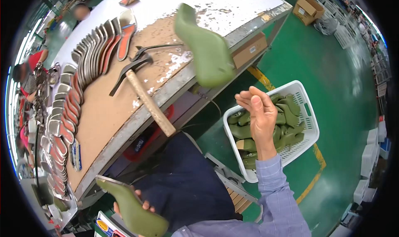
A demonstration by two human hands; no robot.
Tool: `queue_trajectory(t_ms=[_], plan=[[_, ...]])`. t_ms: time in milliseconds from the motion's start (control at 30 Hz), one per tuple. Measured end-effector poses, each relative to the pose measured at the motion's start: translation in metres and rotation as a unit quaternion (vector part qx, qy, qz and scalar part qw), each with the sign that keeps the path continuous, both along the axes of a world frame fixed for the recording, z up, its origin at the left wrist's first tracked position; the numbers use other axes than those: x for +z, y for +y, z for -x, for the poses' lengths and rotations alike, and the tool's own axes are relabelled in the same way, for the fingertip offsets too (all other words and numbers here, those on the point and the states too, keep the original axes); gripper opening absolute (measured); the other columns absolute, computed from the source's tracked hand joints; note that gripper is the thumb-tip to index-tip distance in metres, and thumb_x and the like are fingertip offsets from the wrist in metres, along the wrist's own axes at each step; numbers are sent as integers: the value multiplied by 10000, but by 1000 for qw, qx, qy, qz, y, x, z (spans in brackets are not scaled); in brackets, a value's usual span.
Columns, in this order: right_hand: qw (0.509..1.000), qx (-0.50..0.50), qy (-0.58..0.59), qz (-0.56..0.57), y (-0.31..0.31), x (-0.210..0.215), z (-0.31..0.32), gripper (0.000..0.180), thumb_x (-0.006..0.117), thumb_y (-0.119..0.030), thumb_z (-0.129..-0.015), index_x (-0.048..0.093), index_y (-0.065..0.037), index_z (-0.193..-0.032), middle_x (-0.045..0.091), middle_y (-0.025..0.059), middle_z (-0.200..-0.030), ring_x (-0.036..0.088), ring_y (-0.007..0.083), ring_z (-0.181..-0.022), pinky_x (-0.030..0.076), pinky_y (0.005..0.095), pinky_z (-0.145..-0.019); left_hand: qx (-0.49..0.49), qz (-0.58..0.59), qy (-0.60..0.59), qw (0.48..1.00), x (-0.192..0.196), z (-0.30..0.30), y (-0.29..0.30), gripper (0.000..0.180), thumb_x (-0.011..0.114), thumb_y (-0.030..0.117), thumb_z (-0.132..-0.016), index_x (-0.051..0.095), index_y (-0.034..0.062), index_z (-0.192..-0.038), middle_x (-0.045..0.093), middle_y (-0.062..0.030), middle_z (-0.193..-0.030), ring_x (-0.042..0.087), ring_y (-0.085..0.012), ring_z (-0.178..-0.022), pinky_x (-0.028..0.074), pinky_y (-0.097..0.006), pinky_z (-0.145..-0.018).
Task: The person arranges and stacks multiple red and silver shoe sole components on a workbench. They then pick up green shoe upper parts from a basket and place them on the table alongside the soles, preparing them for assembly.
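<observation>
Green floor [332, 71] takes up the right side of the view, open between the workbench [124, 112] and the white crates at the far rim; a yellow line [311, 183] crosses it. The workbench runs diagonally, its metal edge facing the seated person. Rows of insoles [79, 71] crowd its left margin, leaving a bare brown strip down the middle.

A white basket [305, 108] of green shoe lasts stands on the floor just beside the person's chair.

A blurred green shoe last [205, 50] is in the air over the bench edge, apart from both hands. Judged from its position, it could miss the bare strip, strike the metal edge and drop to the floor, or land on the hammer.

The hammer [143, 91] lies with its wooden handle overhanging the bench edge; a knock there could tip it into the person's lap.

The right hand [259, 110] is raised above the basket, fingers loosely apart, holding nothing. The left hand [139, 203], low by the knee, is clamped on a second last [133, 210].
</observation>
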State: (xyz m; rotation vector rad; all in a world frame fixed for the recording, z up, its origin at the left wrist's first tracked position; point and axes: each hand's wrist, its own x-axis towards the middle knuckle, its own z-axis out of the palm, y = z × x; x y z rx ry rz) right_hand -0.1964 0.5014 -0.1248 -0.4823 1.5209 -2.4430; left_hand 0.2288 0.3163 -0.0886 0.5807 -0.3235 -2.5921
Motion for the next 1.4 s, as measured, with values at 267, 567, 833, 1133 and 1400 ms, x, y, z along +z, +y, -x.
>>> queue_trajectory(t_ms=[267,567,833,1133,1400], plan=[[689,-63,87,-717,159,-336,36,577,692,-111,-870,522,-71,-1420,526,184,-1421,487,378,-1333,409,497,-1100,21,-53,-33,998,-20,-71,-1,798,435,646,-1008,229,165,-1611,422,-118,-1539,517,-381,-1281,354,-586,-1138],[441,248,140,-851,190,-357,29,691,839,-473,-736,622,-46,-1234,689,162,-1181,613,371,-1166,511,482,-963,58,-74,-92,991,-33,-104,12,822,487,653,-973,311,107,-1561,521,-185,-1391,522,-407,-1239,411,-605,-1065],[911,11,-362,-196,173,-153,-121,721,841,-310,-826,555,70,-1368,639,129,-1329,630,236,-1188,492,375,-1038,125,-21,-203,971,-12,-48,17,817,469,631,-962,398,28,-1508,568,-182,-1344,610,-366,-1034,498,-542,-951],[989,-67,-126,-45,40,-99,16,713,513,-490,-1055,347,-2,-1547,605,164,-1332,603,246,-1178,499,400,-1003,-10,72,-210,975,55,6,-16,774,486,631,-946,433,94,-1502,535,-121,-1427,592,-332,-1022,494,-533,-946],[795,-195,-435,-374,78,-432,51,560,747,-511,-892,603,-33,-1146,612,62,-1045,568,193,-761,383,349,-533,40,-46,-162,985,33,16,-1,777,498,624,-950,413,96,-1514,528,-134,-1425,583,-334,-1037,494,-524,-955]])
